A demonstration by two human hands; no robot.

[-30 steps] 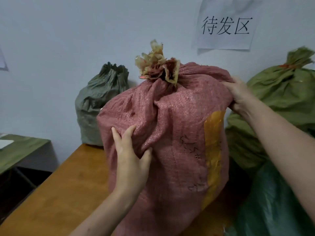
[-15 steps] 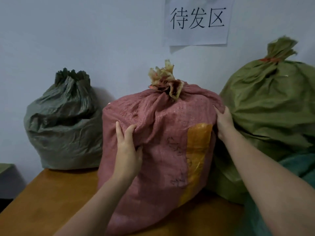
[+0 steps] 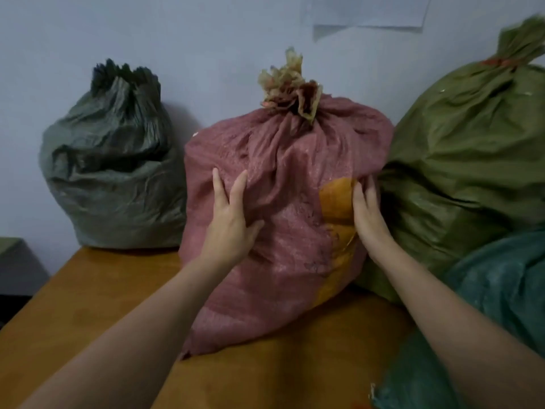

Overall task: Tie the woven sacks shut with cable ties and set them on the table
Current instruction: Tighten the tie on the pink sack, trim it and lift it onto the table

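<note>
A red woven sack (image 3: 283,154) with an orange patch stands upright on the wooden table (image 3: 88,305), its bunched neck (image 3: 290,93) tied shut at the top. My left hand (image 3: 230,225) lies flat on the sack's front, fingers straight and thumb spread. Against the sack's right side, beside the orange patch, my right hand (image 3: 368,214) presses with straight fingers. No cable tie shows clearly on the red sack's neck.
A grey-green sack (image 3: 112,178) stands at the back left against the wall. An olive sack (image 3: 466,149) with an orange tie (image 3: 498,62) touches the red sack's right side. A teal sack (image 3: 501,290) lies at the front right. A paper sign (image 3: 368,10) hangs above.
The red sack has come down and back to stand between the grey-green and olive sacks. My right hand slid from its upper right side to the orange patch; my left stays on the front.
</note>
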